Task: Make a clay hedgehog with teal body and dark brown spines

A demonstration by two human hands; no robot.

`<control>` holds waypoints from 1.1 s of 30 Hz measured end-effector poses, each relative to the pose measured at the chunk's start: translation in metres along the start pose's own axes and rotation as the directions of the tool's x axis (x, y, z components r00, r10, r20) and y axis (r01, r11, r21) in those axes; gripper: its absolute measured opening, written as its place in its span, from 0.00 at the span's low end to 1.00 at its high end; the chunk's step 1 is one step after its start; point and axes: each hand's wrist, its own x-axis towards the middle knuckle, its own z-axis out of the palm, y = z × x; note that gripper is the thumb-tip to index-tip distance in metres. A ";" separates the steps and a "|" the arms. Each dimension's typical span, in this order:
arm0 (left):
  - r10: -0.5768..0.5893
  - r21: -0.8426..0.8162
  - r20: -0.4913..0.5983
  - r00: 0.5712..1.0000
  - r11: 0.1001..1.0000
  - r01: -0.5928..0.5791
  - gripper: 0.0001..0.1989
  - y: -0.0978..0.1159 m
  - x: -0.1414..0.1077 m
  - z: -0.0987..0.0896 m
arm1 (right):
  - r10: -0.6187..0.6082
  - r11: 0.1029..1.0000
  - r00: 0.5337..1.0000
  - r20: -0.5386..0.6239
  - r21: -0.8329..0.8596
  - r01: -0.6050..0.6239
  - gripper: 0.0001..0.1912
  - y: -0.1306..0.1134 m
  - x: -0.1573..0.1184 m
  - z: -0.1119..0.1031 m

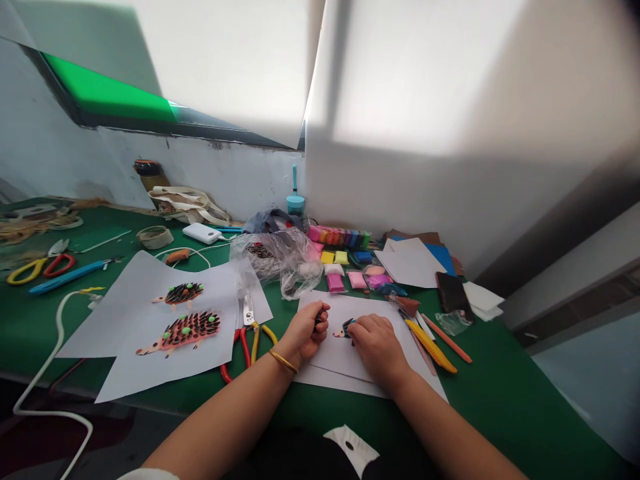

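black pieces (319,319) show in the left hand (304,335), its grip curled around them, presumably as a supply near the small hedgehog figure (343,330); this lies on white paper (343,357) beneath the right hand (376,343), whose fingers bunch together; whether that grip pinches anything cannot be told.

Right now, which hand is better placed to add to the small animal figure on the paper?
The right hand, probably: it is over the paper, right at the small animal figure. The left hand is farther from it, curled around some dark pieces.
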 end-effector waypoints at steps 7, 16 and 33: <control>-0.002 0.005 0.008 1.000 1.000 0.002 0.11 0.000 0.001 -0.001 | 0.128 0.975 0.992 0.007 0.181 -0.127 0.02 0.018 -0.005 -0.003; 0.002 0.015 0.007 1.000 1.000 -0.002 0.11 0.000 -0.001 0.000 | 0.119 0.981 0.992 0.042 0.149 -0.124 0.03 0.014 -0.005 -0.003; 0.005 0.020 0.012 1.000 1.000 -0.005 0.11 -0.001 0.001 -0.002 | 0.048 0.998 0.999 0.024 0.049 -0.049 0.06 0.008 -0.006 -0.002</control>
